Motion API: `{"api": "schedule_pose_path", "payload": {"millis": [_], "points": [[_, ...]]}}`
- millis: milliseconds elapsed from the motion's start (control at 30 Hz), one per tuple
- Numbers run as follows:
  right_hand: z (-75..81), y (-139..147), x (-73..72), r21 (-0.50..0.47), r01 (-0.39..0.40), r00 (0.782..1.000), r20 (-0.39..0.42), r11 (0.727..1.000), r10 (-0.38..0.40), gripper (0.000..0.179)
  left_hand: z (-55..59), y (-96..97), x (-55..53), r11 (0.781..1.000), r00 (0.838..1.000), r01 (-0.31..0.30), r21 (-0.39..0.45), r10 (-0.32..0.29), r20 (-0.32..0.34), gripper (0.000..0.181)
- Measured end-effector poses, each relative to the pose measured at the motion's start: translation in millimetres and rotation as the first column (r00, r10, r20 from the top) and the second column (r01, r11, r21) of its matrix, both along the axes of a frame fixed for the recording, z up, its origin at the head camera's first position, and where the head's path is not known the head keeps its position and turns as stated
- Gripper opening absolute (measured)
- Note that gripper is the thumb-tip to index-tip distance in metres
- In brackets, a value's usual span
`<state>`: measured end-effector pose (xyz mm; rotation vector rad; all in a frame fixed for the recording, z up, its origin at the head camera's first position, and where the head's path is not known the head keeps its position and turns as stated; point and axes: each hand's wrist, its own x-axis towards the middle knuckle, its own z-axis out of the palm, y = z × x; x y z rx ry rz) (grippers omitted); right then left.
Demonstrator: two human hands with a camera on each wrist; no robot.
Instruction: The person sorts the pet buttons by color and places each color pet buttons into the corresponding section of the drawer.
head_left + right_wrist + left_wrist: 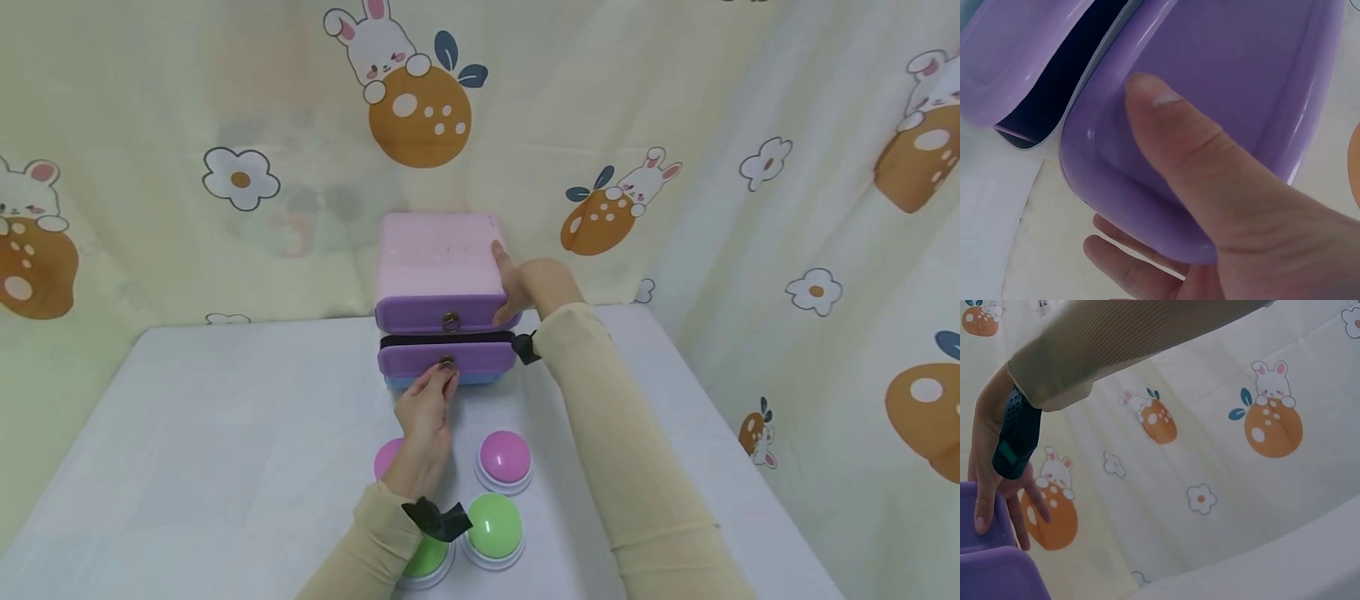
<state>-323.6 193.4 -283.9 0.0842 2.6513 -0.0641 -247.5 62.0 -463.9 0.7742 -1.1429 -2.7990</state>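
A small drawer cabinet (438, 254) has a pink top, purple drawer fronts and a blue base. Its lower drawer (483, 358) stands slightly out, with a dark gap above its front. My left hand (426, 417) pinches the small ring pull (447, 362) of that drawer. At the cabinet's right side, my right hand (534, 283) holds the upper corner. In the right wrist view its thumb (1179, 137) lies across the purple upper front (1241, 75), while other fingers extend past the edge. The left wrist view shows the right hand (988, 437) there; the left hand is outside it.
Near the forearms stand domed push buttons: a pink one (505, 457) and a green one (495, 525), with another pink (387, 458) and another green (426, 557) partly behind the left arm. A rabbit-print curtain (300, 108) hangs behind the white table (202, 433).
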Motion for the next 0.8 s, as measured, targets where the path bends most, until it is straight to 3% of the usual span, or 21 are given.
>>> {"api": "schedule_pose_path", "payload": {"millis": [333, 800], "points": [[-0.7, 0.7, -2.2, -0.033, 0.012, 1.000, 0.024, 0.999, -0.012, 0.124, 0.8, 1.6, 1.0, 1.000, 1.000, -0.018, -0.008, 0.019, 0.015, 0.026], [-0.5, 2.1, -6.1, -0.005, -0.022, 0.999, 0.032, 1.000, 0.022, 0.123, 1.1, 4.0, 5.7, 1.000, 1.000, -0.022, -0.012, 0.022, 0.008, 0.027]]}}
